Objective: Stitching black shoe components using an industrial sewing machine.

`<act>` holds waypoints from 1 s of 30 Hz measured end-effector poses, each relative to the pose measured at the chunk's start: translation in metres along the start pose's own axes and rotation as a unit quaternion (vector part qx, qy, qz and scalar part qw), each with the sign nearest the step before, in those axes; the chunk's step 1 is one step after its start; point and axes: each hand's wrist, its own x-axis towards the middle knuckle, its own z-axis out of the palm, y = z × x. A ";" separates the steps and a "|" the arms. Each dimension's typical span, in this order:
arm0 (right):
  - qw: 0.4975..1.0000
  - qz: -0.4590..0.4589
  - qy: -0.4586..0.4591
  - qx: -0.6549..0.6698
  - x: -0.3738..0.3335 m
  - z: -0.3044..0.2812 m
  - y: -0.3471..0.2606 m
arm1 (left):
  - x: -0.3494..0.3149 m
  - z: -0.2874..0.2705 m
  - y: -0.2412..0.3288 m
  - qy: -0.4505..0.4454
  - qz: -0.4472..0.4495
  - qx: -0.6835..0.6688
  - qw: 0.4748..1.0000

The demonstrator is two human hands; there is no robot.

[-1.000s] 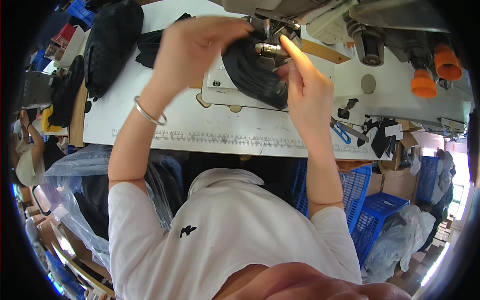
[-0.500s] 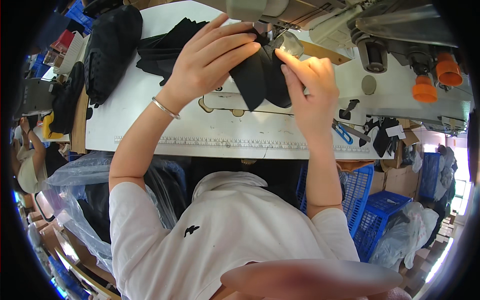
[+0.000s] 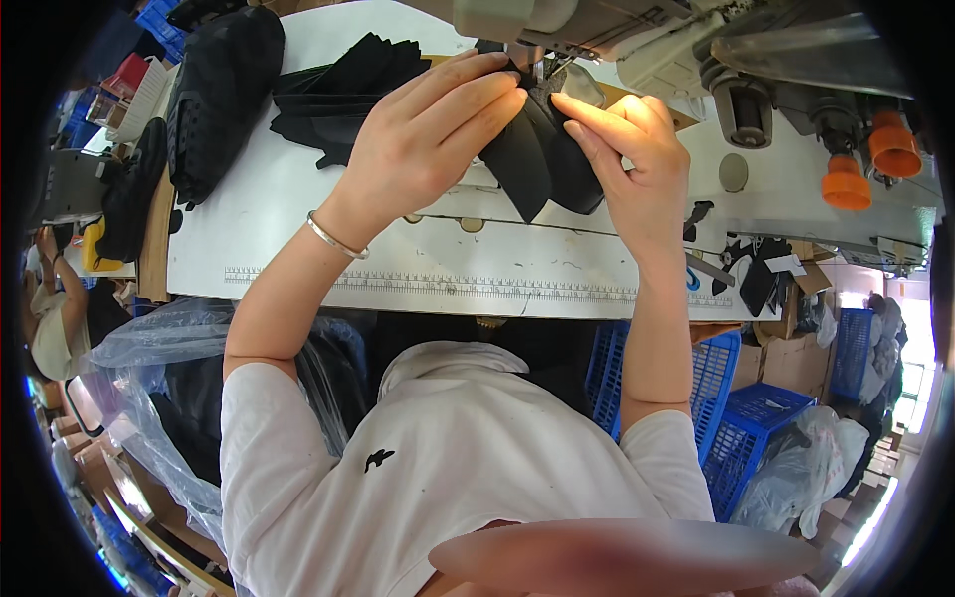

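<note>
Under the head of a sewing machine (image 3: pixel 577 28) hangs a black fabric piece (image 3: pixel 567 169), its pointed, layered flaps spreading toward me over the white table. My left hand (image 3: pixel 428 124) lies over the left side of the piece, fingers long and together, tips close to the needle area; its thumb is hidden. At the right edge, my right hand (image 3: pixel 642 154) pinches the fabric between forefinger and thumb. Light from the machine falls on the right fingertips. Left of my left hand rests a fanned stack of black pieces (image 3: pixel 343 104).
A bulky black item (image 3: pixel 224 104) lies at the table's far left. A ruler strip (image 3: pixel 448 289) runs along the near edge. Orange-ended machine parts (image 3: pixel 846 181) hang at the right. Blue crates (image 3: pixel 756 428) stand below right; clear plastic bags (image 3: pixel 164 348) bulge below left. Another person (image 3: pixel 62 323) is at far left.
Both hands have shifted slightly to the right, and the fabric flaps have swung right with them. More of the stack shows; my right forearm now covers most of the blue cutter.
</note>
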 end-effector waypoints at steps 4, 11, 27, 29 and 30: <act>1.000 -0.003 -0.007 0.000 0.001 -0.002 0.001 | -0.001 0.000 0.001 0.001 0.013 0.022 1.000; 1.000 -0.004 -0.019 0.012 0.003 -0.004 0.003 | -0.002 0.001 0.002 0.008 0.020 0.037 0.999; 0.998 0.031 -0.047 0.008 0.004 -0.009 -0.001 | 0.004 -0.003 0.008 -0.012 0.015 0.049 0.999; 0.998 0.034 -0.053 0.016 0.005 -0.011 -0.001 | 0.004 -0.002 0.008 -0.008 0.018 0.054 0.998; 0.998 0.034 -0.052 0.016 0.005 -0.011 -0.001 | 0.004 -0.002 0.008 -0.008 0.017 0.054 0.998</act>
